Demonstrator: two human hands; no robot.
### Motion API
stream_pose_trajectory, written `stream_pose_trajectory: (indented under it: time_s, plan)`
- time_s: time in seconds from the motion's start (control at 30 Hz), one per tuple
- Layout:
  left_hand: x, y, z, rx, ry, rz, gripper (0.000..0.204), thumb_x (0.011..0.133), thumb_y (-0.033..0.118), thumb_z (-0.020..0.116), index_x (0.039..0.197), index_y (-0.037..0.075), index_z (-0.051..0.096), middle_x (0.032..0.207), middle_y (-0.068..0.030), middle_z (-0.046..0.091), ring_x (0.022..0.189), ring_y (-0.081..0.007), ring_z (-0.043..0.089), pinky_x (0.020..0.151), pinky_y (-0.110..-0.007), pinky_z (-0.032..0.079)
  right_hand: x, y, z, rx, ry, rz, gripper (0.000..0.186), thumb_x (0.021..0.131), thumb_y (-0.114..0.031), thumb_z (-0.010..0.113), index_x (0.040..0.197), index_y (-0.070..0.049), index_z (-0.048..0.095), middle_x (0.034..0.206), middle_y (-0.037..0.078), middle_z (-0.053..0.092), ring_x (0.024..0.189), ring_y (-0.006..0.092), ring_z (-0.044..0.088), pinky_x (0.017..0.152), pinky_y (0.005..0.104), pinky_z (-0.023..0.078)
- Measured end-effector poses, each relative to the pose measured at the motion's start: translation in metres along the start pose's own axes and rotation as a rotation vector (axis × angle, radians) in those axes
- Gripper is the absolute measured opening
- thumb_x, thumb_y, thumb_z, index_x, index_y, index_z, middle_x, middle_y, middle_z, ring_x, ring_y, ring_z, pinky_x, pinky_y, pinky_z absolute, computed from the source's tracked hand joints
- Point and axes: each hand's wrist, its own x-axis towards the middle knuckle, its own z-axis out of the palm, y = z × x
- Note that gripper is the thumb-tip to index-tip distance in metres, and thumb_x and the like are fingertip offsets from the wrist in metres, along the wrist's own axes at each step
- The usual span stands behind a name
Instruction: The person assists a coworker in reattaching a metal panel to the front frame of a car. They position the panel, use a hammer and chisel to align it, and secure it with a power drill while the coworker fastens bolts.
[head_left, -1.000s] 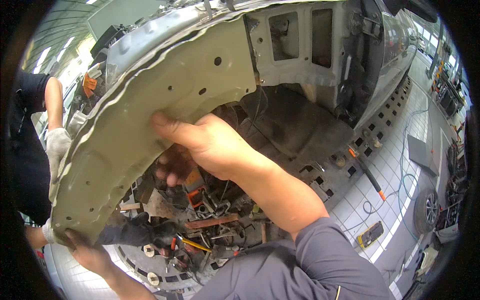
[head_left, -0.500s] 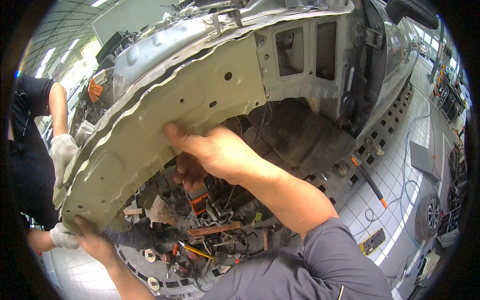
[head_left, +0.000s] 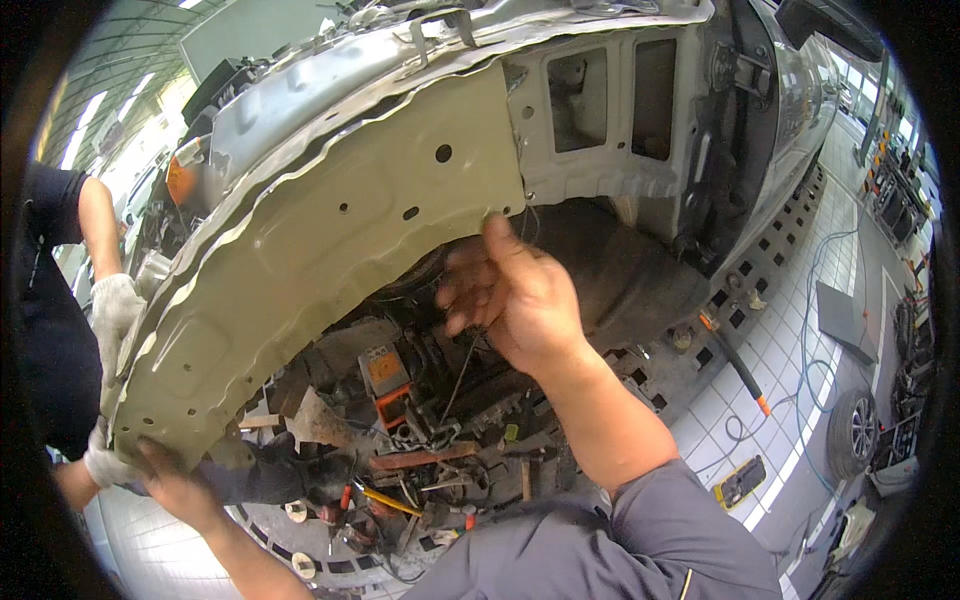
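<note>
A curved, yellow-green inner fender panel [head_left: 330,250] with several round and oval holes lies along the side of a car body [head_left: 600,172]. My left hand [head_left: 185,490] pinches the panel's lower left end; its fingertips are slightly blurred. Below the panel's right end is my right hand [head_left: 530,305], open, with fingers apart and thumb tip close to the lower edge. Whether that thumb touches the metal I cannot tell. At the left, another person's white-gloved hands [head_left: 118,305] are at the panel's outer edge, one higher and one beside my left hand.
Beneath the panel, tools and parts clutter the floor, among them an orange-and-grey device [head_left: 385,375] and a yellow-handled tool [head_left: 390,502]. To the right are a black bar with orange ends [head_left: 738,362], a blue hose [head_left: 800,372], a yellow-black case [head_left: 740,482] and a wheel [head_left: 855,432].
My right hand has let go of the panel's middle and moved right toward its right end. The panel has shifted slightly left. My left hand stays on the lower end.
</note>
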Motion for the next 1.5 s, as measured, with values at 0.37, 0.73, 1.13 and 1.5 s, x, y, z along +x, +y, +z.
stream_pose_trajectory:
  time_s: [0.37, 0.73, 1.13, 1.5]
  plan:
    - [-0.022, 0.027, 0.007, 0.030, 0.087, 0.068, 0.053, 0.100, 0.035, 0.048, 0.129, -0.009, 0.045, 0.126, -0.0180, 0.052, 0.112, -0.0248, 0.052, 0.096, -0.038, 0.043, 0.019, 0.001, -0.021, 0.175, -0.041, -0.145, 0.030, 0.094, -0.034, 0.060, 0.092, -0.004, 0.058, 0.083, 0.008, 0.065, 0.069, 0.0172, 0.063, 0.058, 0.0306, 0.053]
    - [-0.018, 0.013, 0.019, -0.204, -0.030, -0.114, 0.058, 0.098, 0.037, 0.052, 0.136, -0.005, 0.039, 0.133, -0.0149, 0.049, 0.116, -0.0245, 0.049, 0.102, -0.038, 0.037, 0.025, 0.004, -0.029, 0.251, -0.007, -0.240, 0.024, 0.093, -0.025, 0.061, 0.099, -0.002, 0.060, 0.087, 0.008, 0.066, 0.077, 0.0183, 0.065, 0.065, 0.0339, 0.054]
    - [-0.012, 0.025, 0.033, -0.141, -0.131, -0.025, 0.052, 0.100, 0.036, 0.048, 0.131, -0.005, 0.045, 0.127, -0.0122, 0.053, 0.113, -0.0195, 0.051, 0.100, -0.034, 0.038, 0.022, 0.005, -0.022, 0.137, 0.033, -0.262, 0.037, 0.094, -0.037, 0.059, 0.098, 0.000, 0.058, 0.083, 0.011, 0.066, 0.070, 0.0182, 0.063, 0.063, 0.0312, 0.053]
    - [-0.009, 0.011, 0.045, -0.035, -0.016, -0.132, 0.048, 0.098, 0.034, 0.054, 0.128, -0.003, 0.050, 0.113, -0.0094, 0.059, 0.098, -0.0179, 0.055, 0.090, -0.032, 0.045, -0.012, -0.006, -0.043, -0.313, -0.129, -0.168, 0.049, 0.092, -0.043, 0.057, 0.069, 0.000, 0.062, 0.070, 0.015, 0.066, 0.060, 0.0184, 0.061, 0.060, 0.0308, 0.049]
